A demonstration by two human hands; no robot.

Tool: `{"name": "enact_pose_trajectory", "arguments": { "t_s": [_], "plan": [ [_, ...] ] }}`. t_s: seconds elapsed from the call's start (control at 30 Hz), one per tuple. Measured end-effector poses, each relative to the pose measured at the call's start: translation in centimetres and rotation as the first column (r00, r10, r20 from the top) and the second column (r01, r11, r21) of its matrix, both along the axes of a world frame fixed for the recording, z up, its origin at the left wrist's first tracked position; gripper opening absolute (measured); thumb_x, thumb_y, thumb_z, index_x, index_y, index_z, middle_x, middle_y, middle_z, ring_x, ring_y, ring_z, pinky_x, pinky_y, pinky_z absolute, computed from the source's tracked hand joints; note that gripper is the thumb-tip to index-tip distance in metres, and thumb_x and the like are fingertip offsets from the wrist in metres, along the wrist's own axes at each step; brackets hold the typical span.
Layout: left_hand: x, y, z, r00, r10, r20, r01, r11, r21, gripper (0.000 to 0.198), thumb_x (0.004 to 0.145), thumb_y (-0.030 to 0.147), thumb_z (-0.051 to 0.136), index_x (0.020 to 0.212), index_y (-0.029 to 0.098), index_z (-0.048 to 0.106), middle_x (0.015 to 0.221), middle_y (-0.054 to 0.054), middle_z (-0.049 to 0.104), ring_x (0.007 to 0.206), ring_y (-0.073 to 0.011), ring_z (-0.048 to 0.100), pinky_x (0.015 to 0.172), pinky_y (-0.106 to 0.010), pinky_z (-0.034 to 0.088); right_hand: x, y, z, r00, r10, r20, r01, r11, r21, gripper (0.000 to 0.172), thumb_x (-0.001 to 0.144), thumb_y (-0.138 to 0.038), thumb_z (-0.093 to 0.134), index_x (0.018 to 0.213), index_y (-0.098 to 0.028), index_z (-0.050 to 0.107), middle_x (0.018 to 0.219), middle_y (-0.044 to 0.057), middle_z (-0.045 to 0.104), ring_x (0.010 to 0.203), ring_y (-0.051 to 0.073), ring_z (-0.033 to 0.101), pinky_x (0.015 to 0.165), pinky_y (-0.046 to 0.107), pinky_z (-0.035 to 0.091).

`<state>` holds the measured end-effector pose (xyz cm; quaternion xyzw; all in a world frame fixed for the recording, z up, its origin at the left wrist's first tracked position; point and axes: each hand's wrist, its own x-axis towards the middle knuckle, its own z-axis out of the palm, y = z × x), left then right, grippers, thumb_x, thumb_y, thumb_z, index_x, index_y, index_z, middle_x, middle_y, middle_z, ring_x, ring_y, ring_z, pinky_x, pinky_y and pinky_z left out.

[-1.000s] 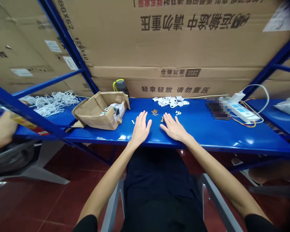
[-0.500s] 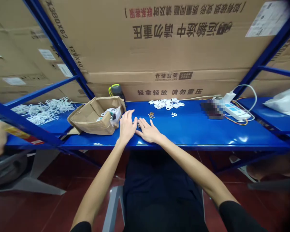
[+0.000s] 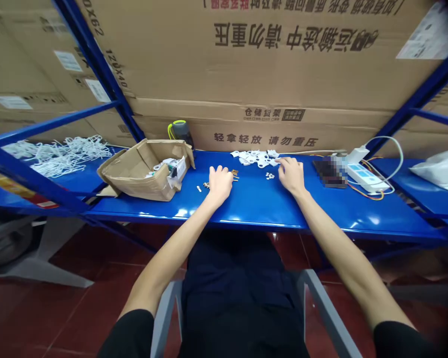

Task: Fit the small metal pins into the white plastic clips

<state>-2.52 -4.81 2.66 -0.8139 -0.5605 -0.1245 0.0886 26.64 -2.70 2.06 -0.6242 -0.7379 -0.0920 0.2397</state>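
My left hand [image 3: 221,186] is over the blue tabletop with its fingers curled down. Whatever may be under its fingertips is hidden. Small brass-coloured pieces [image 3: 235,173] lie just beyond its fingers, and a few small metal bits [image 3: 206,185] show at its left side. My right hand [image 3: 292,176] reaches to the pile of white plastic parts [image 3: 260,158], index finger stretched out at the pile's right edge. Nothing shows in its grasp. Several tiny white pieces [image 3: 270,176] lie to the left of that hand.
A cardboard box [image 3: 142,181] with assorted parts stands on the left, a dark cylinder with a yellow-green loop [image 3: 181,131] behind it. A power strip [image 3: 368,178] with cables lies on the right. White wire-like pieces [image 3: 69,155] are heaped beyond the left blue post [image 3: 114,89].
My hands were close together, fingers extended, near the box. They have parted: the left has moved right and curled, the right has gone right and forward to the white parts. The view shifted slightly.
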Motion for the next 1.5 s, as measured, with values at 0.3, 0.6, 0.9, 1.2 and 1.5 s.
{"name": "enact_pose_trajectory", "arguments": {
  "t_s": [0.3,0.6,0.9,1.2,1.5],
  "plan": [
    [3.3,1.5,0.0,0.964,-0.191,0.185,0.207,0.976,-0.069,0.024,0.111,0.029,0.053,0.110,0.023,0.075,0.124,-0.009,0.077,0.118,-0.0305,0.063,0.101,-0.045,0.042,1.2,0.1,-1.7,0.952,0.294,-0.085,-0.296,0.955,-0.015,0.025,0.097,-0.037,0.063,0.107,-0.026,0.083,0.134,0.013,0.070,0.128,0.037,0.058,0.099,0.052,0.048],
    [4.3,1.8,-1.9,0.879,-0.234,0.416,0.259,0.966,-0.004,0.026,0.115,0.035,0.045,0.116,0.023,0.069,0.125,-0.006,0.076,0.118,-0.0260,0.064,0.103,-0.039,0.042,1.0,0.8,-2.5,0.928,0.355,-0.111,-0.355,0.935,0.017,0.023,0.101,-0.039,0.066,0.096,-0.026,0.085,0.121,0.012,0.077,0.120,0.037,0.065,0.097,0.053,0.050],
    [4.3,1.7,-2.1,0.848,-0.297,0.439,0.308,0.950,0.047,0.027,0.116,0.035,0.045,0.115,0.023,0.070,0.123,-0.004,0.076,0.115,-0.0242,0.065,0.102,-0.037,0.042,-3.2,-0.6,-1.7,0.552,0.385,-0.740,-0.518,0.853,0.058,0.039,0.086,-0.062,0.081,0.095,-0.024,0.082,0.098,0.007,0.083,0.093,0.030,0.078,0.091,0.046,0.061],
    [4.3,1.6,-2.3,0.851,-0.304,0.427,0.318,0.947,0.041,0.029,0.115,0.040,0.047,0.113,0.024,0.071,0.122,-0.004,0.076,0.114,-0.0240,0.064,0.103,-0.038,0.042,-3.5,-0.4,-2.1,0.489,0.319,-0.812,-0.536,0.844,0.010,0.049,0.070,-0.066,0.091,0.089,-0.023,0.082,0.093,0.008,0.083,0.091,0.031,0.079,0.090,0.047,0.065],
    [4.1,1.3,-1.8,0.849,-0.252,0.463,0.259,0.965,0.051,0.025,0.113,0.038,0.052,0.113,0.024,0.072,0.124,-0.005,0.076,0.114,-0.0246,0.065,0.105,-0.039,0.043,-3.0,-0.2,-2.0,0.622,0.363,-0.694,-0.418,0.903,0.097,0.038,0.082,-0.059,0.082,0.092,-0.023,0.083,0.098,0.008,0.084,0.089,0.029,0.077,0.089,0.044,0.063]
  ]
}}
